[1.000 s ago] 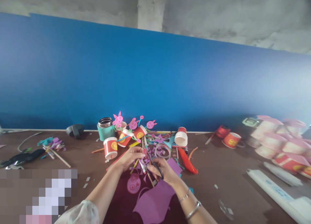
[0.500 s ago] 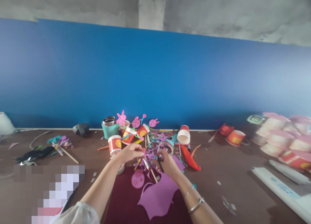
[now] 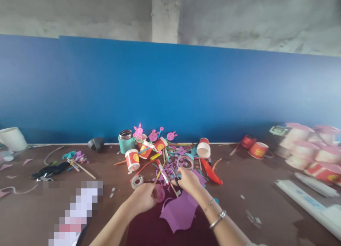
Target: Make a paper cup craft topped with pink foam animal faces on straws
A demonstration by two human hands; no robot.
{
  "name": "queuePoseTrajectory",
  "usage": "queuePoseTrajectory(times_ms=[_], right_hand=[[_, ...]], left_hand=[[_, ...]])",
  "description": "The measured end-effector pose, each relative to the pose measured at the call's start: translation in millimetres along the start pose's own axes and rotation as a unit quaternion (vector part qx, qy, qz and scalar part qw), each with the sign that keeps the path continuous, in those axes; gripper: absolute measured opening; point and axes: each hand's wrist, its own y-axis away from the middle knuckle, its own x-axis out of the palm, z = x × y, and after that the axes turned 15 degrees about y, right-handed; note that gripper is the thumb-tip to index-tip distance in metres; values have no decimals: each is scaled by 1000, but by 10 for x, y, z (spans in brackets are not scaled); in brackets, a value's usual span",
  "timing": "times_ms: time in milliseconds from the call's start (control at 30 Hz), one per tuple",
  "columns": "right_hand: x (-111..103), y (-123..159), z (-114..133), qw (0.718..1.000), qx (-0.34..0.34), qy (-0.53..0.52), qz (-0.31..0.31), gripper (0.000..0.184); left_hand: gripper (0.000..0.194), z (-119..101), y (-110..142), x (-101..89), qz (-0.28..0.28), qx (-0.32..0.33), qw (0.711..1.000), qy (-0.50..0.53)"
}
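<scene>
"Pink cutout [image 3: 161, 194], round, faintly marked: where does it lie against the hands?"

"At the left hand [image 3: 145, 197], whose curled fingers hide its left edge. The right hand [image 3: 188, 180] is farther off, beyond it and to the right."

"Is it pinched?"

"I can't tell. Those left fingers are bunched together, but their tips are hidden. The right hand is closed around what look like black-handled scissors [image 3: 177, 181]. The two hands are apart."

"Which step is this?"

"Handling a cutout with scissors at the ready, I'd judge; I see no blade on it. Any next move calls for a sure hold on its rim, and blades well away from the left fingertips."

"And around it?"

"A purple sheet [image 3: 181, 211] with a ragged edge just below, over a dark red sheet [image 3: 149, 227]. A marker [image 3: 163, 172] lies beyond the cutout, a tape roll [image 3: 133, 183] to its left. Farther back, red paper cups [image 3: 132, 160] stand and lean before a blue partition [image 3: 170, 86]."
</scene>
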Motion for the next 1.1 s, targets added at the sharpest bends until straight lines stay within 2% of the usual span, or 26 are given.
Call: queuePoseTrajectory(times_ms=[167, 300, 467, 533, 633, 767, 867, 967, 1100], right_hand=[[71, -142, -114, 998, -14, -54, 31, 43], [70, -183, -149, 998, -3, -51, 20, 29], [2, -60, 22, 999, 9, -24, -39, 19], [-49, 9, 151, 997, -35, -30, -54, 15], [-121, 79, 325, 991, -110, -73, -11, 15], [-140, 134, 433, 985, -157, -65, 12, 15], [-107, 220, 480, 979, -194, -58, 6, 17], [-67, 334, 551, 978, -203, -35, -22, 16], [18, 387, 609, 964, -247, -60, -75, 24]], left_hand=[[18, 54, -33, 81, -55, 16, 998, 2], [15, 66, -89, 100, -128, 51, 990, 6], [18, 45, -109, 76, -208, 93, 973, 27], [20, 66, -113, 67, -240, 119, 963, 42], [16, 164, -147, 53, -305, 148, 937, 77], [23, 362, -231, 22, -456, 163, 874, 47], [32, 466, -279, -6, -542, 119, 832, 13], [31, 517, -303, -17, -555, 84, 828, 14], [29, 611, -348, -5, -543, 84, 836, 1]])
